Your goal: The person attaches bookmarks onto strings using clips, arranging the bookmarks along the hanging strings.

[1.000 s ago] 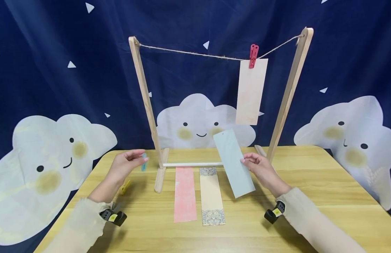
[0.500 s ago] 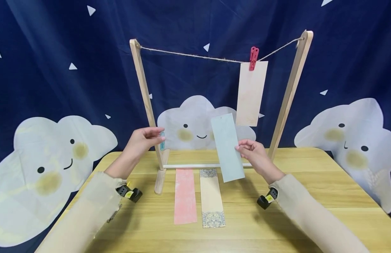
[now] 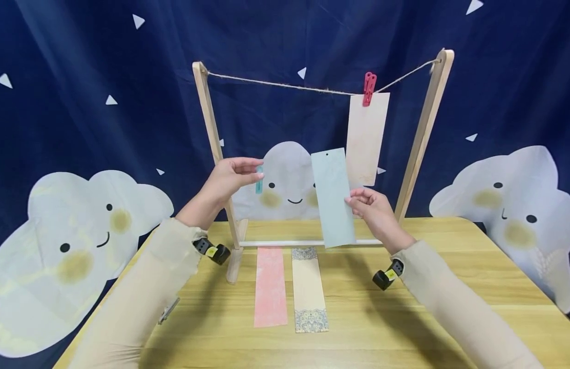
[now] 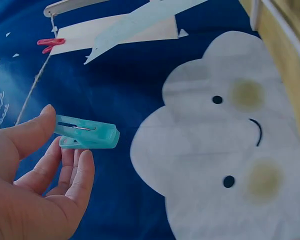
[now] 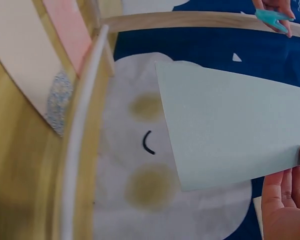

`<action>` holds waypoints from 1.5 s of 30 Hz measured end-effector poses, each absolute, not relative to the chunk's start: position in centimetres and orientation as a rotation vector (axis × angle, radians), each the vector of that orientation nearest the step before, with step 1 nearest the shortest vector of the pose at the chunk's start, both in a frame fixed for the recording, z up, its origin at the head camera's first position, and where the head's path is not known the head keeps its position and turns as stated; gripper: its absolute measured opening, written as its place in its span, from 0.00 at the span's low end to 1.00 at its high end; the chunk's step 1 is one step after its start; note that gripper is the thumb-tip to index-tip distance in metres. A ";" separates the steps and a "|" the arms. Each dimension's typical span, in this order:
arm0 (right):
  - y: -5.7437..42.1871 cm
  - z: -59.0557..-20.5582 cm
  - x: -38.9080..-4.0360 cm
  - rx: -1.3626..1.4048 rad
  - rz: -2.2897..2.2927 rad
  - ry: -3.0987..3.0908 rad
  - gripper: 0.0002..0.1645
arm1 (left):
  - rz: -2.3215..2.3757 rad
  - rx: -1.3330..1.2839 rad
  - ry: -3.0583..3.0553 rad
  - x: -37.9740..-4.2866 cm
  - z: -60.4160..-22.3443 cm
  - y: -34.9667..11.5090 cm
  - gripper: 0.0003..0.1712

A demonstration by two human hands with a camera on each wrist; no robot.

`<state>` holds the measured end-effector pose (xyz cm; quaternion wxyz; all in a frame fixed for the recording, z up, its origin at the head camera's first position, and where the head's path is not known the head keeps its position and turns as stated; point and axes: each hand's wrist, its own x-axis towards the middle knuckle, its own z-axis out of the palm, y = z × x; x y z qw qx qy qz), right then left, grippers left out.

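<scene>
Between thumb and fingers my left hand [image 3: 227, 179] pinches a teal clothespin [image 4: 87, 132], held in the air in front of the frame's left post. My right hand [image 3: 373, 211] grips a pale blue card [image 3: 333, 200] by its right edge; a small hole shows near its top. The card is almost upright, below the twine [image 3: 280, 84] and apart from it. On the twine's right part hangs a cream card [image 3: 366, 141], fixed by a red clothespin [image 3: 369, 89]. The right wrist view shows the blue card's lower end, with the teal clothespin beyond it.
A wooden frame [image 3: 427, 133] with a white crossbar [image 3: 285, 243] stands on the table [image 3: 358, 328]. In front lie a pink card [image 3: 270, 289] and a cream card with blue patterned ends [image 3: 309, 287]. A grey clip-like object [image 3: 168, 310] lies by the left sleeve.
My left hand has moved up and right with the teal clothespin. The right hand has raised the blue card and turned it more upright. The hanging card stays on the twine.
</scene>
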<state>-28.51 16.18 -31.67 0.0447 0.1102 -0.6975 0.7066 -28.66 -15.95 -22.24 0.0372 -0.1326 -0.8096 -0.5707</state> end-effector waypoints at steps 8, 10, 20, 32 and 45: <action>15.9 -29.8 -29.1 0.318 2.159 -2.082 0.04 | -1.811 -0.424 -2.396 -29.5 -18.9 -13.4 0.22; 15.8 -29.4 -29.1 0.307 2.163 -2.073 0.05 | -1.809 -0.430 -2.388 -29.7 -18.1 -12.8 0.22; 15.0 -27.2 -29.9 0.306 2.146 -2.019 0.05 | -1.887 -0.411 -2.315 -30.6 -13.9 -10.1 0.21; 14.0 -25.6 -30.8 0.273 2.215 -1.894 0.04 | -2.134 -0.316 -2.168 -31.9 -9.3 -7.6 0.19; 13.6 -24.6 -31.7 0.284 2.256 -1.787 0.05 | -2.166 -0.283 -2.126 -32.9 -6.7 -5.7 0.17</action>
